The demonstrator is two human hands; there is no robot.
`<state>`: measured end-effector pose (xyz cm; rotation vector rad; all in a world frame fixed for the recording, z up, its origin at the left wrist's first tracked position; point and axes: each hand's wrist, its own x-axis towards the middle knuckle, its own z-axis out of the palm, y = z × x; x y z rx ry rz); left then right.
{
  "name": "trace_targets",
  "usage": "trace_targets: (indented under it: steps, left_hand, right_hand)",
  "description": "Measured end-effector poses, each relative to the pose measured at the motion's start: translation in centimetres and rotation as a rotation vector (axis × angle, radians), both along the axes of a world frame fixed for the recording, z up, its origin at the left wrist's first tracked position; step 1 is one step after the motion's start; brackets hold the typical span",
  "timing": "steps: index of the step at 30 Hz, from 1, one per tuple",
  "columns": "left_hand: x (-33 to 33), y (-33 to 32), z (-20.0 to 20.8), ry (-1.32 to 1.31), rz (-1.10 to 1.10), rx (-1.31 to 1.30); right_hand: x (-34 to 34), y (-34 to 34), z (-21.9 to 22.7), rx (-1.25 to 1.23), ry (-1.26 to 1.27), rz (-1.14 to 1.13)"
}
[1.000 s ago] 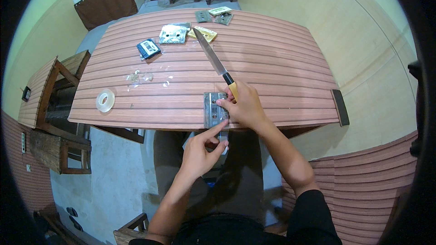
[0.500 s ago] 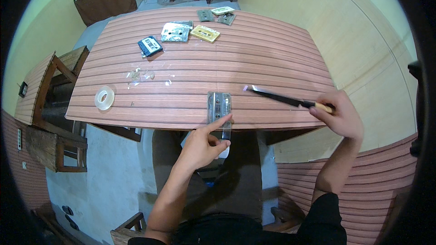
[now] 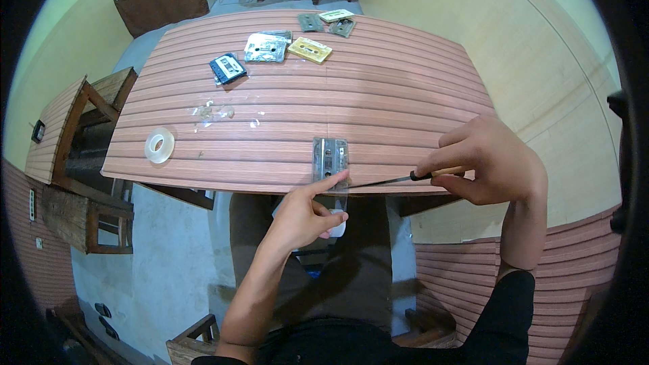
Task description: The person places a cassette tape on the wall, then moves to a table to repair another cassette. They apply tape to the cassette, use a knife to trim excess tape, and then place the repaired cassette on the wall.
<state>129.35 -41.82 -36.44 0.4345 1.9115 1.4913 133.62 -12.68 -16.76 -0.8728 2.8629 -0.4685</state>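
Note:
A clear-shelled cassette [image 3: 330,155] lies at the table's near edge. Clear tape [image 3: 340,199] stretches from its near end down past the edge to a white rounded piece [image 3: 337,225], which looks like a tape roll seen in part. My left hand [image 3: 306,215] keeps its index finger on the tape by the cassette, with the thumb and curled fingers closed at the white piece. In my right hand [image 3: 483,165] is a knife [image 3: 389,181] with a light handle. Its thin dark blade points left, the tip at the tape just beside my left index finger.
A roll of clear tape [image 3: 159,145] lies on the left of the striped table [image 3: 399,88]. Crumpled clear scraps [image 3: 215,113] lie farther back. Toward the far side are a dark blue cassette [image 3: 228,67], a yellow one [image 3: 310,49] and several others.
My right hand has turned and brought the knife down and left, from above the table to the tape at the table edge. My left hand stays in place on the tape.

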Motion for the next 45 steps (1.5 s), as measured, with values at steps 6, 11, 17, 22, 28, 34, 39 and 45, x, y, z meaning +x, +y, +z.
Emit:
trace_targets:
  steps: [6, 11, 17, 22, 28, 34, 39, 45]
  left_hand:
    - [0.0, 0.1, 0.0, -0.066, 0.01, 0.039]
    - [0.0, 0.2, 0.3, -0.085, 0.015, 0.044]
    - [0.0, 0.1, 0.5, -0.103, 0.013, 0.032]
    - [0.0, 0.1, 0.0, -0.127, 0.019, 0.059]
    - [0.0, 0.3, -0.4, -0.12, 0.044, 0.002]
    - [-0.1, 0.1, 0.0, -0.128, 0.032, 0.017]
    - [-0.4, 0.1, 0.6, -0.124, 0.011, 0.006]
    - [-1.3, -0.5, 1.2, -0.05, -0.076, -0.043]
  right_hand:
    - [-1.5, -1.1, 0.7, 0.103, 0.037, 0.095]
    - [-2.1, -2.1, 1.0, 0.139, 0.059, 0.146]
    - [-3.3, -2.5, 1.5, 0.147, -0.018, 0.198]
    - [-3.5, -3.6, 0.7, 0.229, 0.014, 0.175]
    - [-4.7, -5.3, -2.5, 0.327, -0.031, 0.181]
    - [-4.4, -6.6, -2.8, 0.351, 0.046, 0.223]
    - [-3.0, -5.9, 1.5, 0.399, 0.044, 0.139]
    - [-4.6, -6.2, -8.5, 0.179, 0.204, 0.228]
